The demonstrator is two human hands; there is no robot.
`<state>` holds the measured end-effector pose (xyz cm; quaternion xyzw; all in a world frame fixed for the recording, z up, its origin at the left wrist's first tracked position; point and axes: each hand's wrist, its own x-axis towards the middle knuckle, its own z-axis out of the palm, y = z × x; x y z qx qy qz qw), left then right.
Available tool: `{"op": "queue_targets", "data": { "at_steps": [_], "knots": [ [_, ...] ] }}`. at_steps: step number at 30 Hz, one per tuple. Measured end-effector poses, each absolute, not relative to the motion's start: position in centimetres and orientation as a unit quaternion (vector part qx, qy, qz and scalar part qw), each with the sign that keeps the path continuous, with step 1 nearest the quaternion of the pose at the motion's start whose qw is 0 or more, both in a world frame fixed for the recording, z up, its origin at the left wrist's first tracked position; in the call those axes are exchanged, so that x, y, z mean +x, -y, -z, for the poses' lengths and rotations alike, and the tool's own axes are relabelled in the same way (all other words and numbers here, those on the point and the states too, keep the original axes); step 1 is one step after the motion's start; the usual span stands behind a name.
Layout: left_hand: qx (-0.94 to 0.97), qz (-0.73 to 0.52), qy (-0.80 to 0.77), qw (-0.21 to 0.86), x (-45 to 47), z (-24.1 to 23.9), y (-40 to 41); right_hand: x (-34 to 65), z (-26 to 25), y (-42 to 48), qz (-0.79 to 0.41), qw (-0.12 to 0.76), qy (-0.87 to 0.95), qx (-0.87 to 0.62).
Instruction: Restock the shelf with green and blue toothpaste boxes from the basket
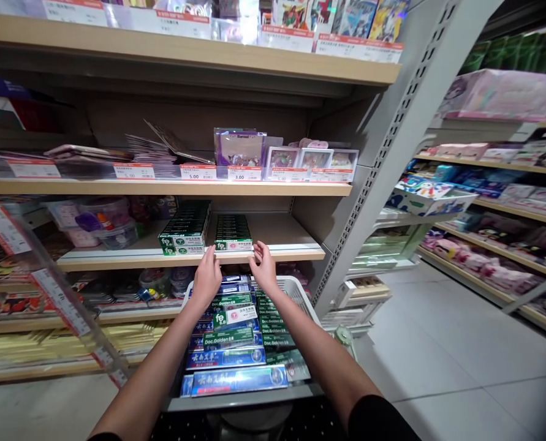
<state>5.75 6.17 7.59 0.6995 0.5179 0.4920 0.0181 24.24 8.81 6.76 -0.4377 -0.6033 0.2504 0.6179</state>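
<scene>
My left hand (pixel 207 275) and my right hand (pixel 264 267) reach out to the front edge of a wooden shelf (pixel 295 253). Their fingers are curled at either end of a stack of green toothpaste boxes (pixel 233 233) lying on that shelf. A second, taller stack of green boxes (pixel 186 229) stands just left of it. Below my arms sits a white basket (pixel 300 293) filled with green and blue toothpaste boxes (pixel 236 343).
Upper shelves carry price tags, card packs and small boxed toys (pixel 314 160). Plastic tubs (pixel 98 220) stand at the left of the same shelf. A grey shelf upright (pixel 374 177) slants at the right, with a tiled aisle floor (pixel 438 349) and further stocked shelves beyond.
</scene>
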Motion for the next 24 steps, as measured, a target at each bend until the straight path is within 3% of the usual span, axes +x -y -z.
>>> {"op": "queue_targets", "data": {
  "at_steps": [14, 24],
  "knots": [
    [0.616, -0.461, -0.607, 0.201, 1.6, -1.7, 2.0, 27.7, -0.6, -0.3, -0.336, 0.549, 0.566, -0.514],
    [0.613, -0.403, -0.634, 0.243, 2.0, -0.3, 3.5, 27.1, 0.9, 1.7, -0.393, 0.455, 0.585, -0.544]
  ]
}}
